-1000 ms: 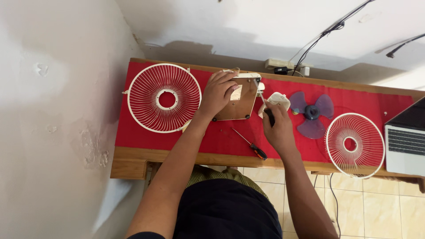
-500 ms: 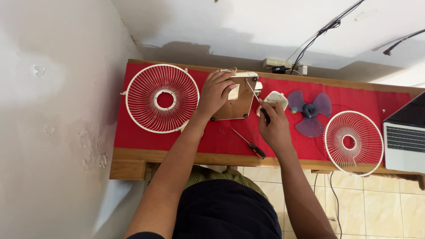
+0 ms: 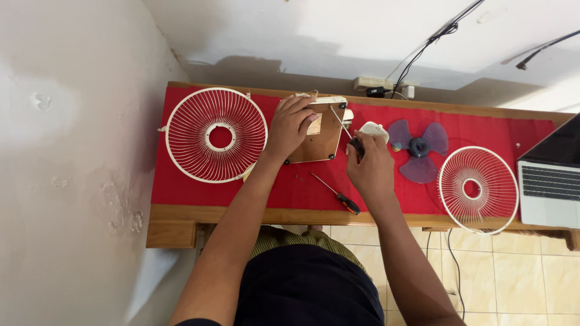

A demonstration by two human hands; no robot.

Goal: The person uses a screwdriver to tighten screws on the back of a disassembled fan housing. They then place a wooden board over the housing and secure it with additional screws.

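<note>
Lying at the far left of the counter (image 3: pixel 181 226), on its red cover (image 3: pixel 483 124), is a large white wire fan guard (image 3: pixel 215 135), flat and round with an open ring at its centre. Just right of it the person's left hand (image 3: pixel 290 127) reaches forward from a long, nearly straight forearm, palm down, fingers spread and curled over the left edge of a square brown base plate (image 3: pixel 319 133), pressing on it rather than lifting it. The plate lies flat near the counter's back edge, dark feet showing at its corners and a pale part showing at its upper right corner. The right hand (image 3: pixel 370 169) comes up from the lower right with the wrist bent, fingers closed around the dark handle of a screwdriver (image 3: pixel 344 128) whose thin metal shaft slants up and left to the plate's upper right part. The two hands are apart, one on each side of the plate. Below the plate, between the forearms, a second screwdriver (image 3: pixel 338 194) with an orange and black handle lies loose on the cover. Just beyond the right hand's knuckles sits a small white plastic housing (image 3: pixel 374 130), and beside it a translucent purple three-blade fan propeller (image 3: pixel 418 148). Further right lies a smaller white wire guard (image 3: pixel 478 189), overlapping the counter's front edge, then an open laptop (image 3: pixel 551 181) at the far right.
</note>
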